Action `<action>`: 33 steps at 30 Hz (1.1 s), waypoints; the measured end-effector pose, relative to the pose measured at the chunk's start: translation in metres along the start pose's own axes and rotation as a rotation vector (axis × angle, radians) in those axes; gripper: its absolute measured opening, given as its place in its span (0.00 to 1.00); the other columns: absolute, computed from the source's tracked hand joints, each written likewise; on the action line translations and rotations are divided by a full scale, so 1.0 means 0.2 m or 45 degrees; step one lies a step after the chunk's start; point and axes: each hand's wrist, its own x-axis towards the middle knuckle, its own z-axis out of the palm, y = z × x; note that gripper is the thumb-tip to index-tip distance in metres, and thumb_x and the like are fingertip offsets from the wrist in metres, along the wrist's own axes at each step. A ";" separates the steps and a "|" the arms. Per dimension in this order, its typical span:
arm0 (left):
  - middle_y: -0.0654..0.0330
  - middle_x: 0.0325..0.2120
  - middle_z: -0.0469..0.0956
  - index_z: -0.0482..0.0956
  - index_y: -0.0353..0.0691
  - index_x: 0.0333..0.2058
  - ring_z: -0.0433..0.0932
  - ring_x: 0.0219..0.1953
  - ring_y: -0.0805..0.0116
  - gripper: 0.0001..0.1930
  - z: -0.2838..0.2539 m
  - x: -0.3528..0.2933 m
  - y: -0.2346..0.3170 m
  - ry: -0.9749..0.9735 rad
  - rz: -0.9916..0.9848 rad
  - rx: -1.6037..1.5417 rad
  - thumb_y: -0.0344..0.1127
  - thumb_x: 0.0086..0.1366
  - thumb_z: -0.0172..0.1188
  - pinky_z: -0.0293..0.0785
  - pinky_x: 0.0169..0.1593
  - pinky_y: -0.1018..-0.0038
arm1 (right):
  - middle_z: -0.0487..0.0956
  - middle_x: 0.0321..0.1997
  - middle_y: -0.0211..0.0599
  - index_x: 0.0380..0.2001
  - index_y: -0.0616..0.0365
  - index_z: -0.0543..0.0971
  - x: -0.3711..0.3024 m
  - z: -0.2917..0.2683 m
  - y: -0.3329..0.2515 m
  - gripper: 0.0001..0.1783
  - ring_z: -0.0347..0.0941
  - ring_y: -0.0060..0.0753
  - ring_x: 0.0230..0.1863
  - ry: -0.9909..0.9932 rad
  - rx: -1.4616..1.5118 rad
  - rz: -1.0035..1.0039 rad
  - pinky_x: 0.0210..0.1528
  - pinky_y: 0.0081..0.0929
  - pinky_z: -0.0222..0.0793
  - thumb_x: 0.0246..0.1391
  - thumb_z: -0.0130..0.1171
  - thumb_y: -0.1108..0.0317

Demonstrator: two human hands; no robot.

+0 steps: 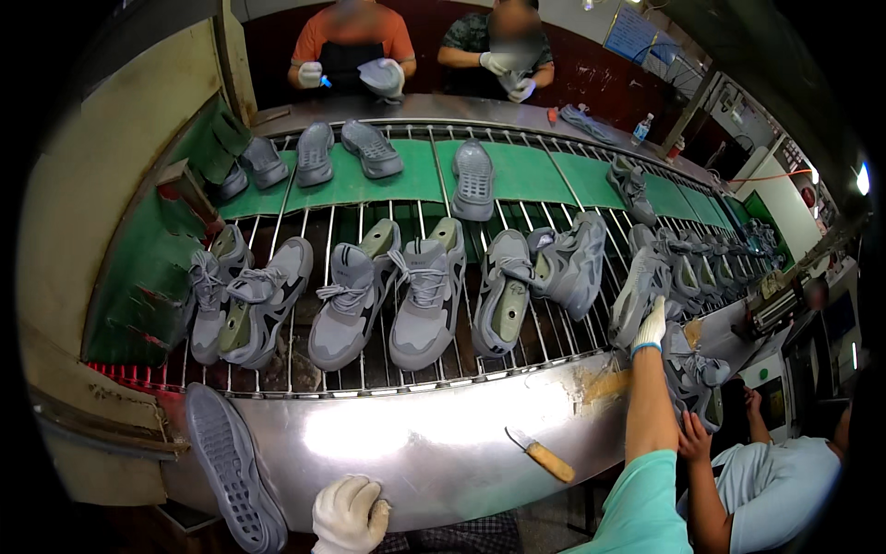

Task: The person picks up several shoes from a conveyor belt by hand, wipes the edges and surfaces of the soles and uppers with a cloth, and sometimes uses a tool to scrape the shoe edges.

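Note:
My right hand [652,327], in a white knit glove, reaches out to the right side of the conveyor and grips a grey sneaker [633,294] by its near end. Part of its fingers is hidden against the shoe. Low in the view, my left hand [351,513], also gloved, is curled closed at the front edge of the metal table [369,480], with nothing seen in it. To its left lies a loose grey shoe sole [231,462], tread side up. Between my two arms rests a hooked tool with a wooden handle [548,462].
Several grey sneakers [426,295] stand on the conveyor's metal rods. Loose soles [473,180] lie on its green far strip [397,185]. Two gloved people work across the belt. At right another person's hand [694,438] holds a sneaker [694,383]. A green curtain [138,286] hangs left.

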 end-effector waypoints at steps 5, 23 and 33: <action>0.49 0.37 0.83 0.83 0.35 0.38 0.83 0.38 0.45 0.12 0.05 0.00 -0.03 0.004 0.029 -0.124 0.32 0.55 0.68 0.80 0.44 0.53 | 0.82 0.61 0.36 0.65 0.55 0.77 -0.53 0.10 -0.26 0.29 0.78 0.43 0.58 -0.253 -0.213 -0.327 0.64 0.41 0.74 0.73 0.59 0.45; 0.46 0.51 0.81 0.82 0.34 0.51 0.81 0.54 0.45 0.17 -0.55 0.08 -0.50 0.395 -0.267 -0.139 0.36 0.66 0.65 0.77 0.61 0.59 | 0.86 0.55 0.48 0.41 0.60 0.87 -2.39 0.28 0.73 0.25 0.82 0.45 0.58 -1.605 -1.080 -0.098 0.63 0.40 0.77 0.40 0.85 0.60; 0.35 0.60 0.78 0.64 0.31 0.71 0.78 0.62 0.39 0.46 -0.60 0.19 -1.31 0.049 -0.863 0.136 0.50 0.60 0.70 0.73 0.66 0.57 | 0.87 0.35 0.37 0.34 0.56 0.88 -2.88 0.01 0.50 0.28 0.86 0.40 0.46 -1.613 -1.421 -0.328 0.69 0.50 0.73 0.37 0.84 0.46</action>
